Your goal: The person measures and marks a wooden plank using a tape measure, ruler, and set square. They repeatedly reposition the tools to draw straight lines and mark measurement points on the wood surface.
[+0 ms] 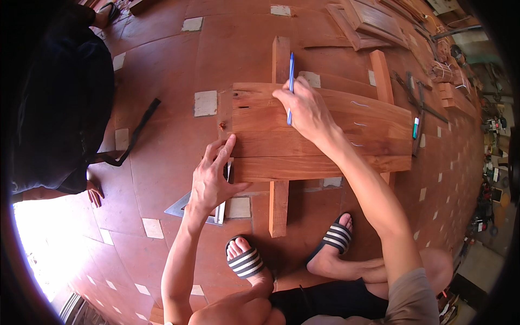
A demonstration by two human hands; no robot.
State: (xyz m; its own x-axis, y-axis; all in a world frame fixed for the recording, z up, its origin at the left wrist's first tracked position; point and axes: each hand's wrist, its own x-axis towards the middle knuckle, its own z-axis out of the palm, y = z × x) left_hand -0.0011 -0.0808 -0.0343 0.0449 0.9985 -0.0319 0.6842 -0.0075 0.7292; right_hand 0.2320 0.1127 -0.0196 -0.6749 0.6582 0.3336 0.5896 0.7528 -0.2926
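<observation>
Reddish-brown wooden boards [319,142] lie side by side across two timber battens [279,208] on the floor. My right hand [306,108] is closed around a blue pen [291,92], held upright over the far left part of the boards. At their left end is my left hand [210,172], with fingers and thumb bent around a triangular metal square [218,215]; the hand covers part of the tool. Its index fingertip reaches the board end. Short pale curved marks show on the boards' right half. A green and white marker-like stick [415,128] is beside the right end.
A person in dark clothes [59,108] is at the left, one hand [95,192] by the floor. A black strap [138,132] trails near them. Framed wooden panels [374,24] lie at the far right, with metal tools [420,100] nearer. My striped sandals [246,262] are close to the batten.
</observation>
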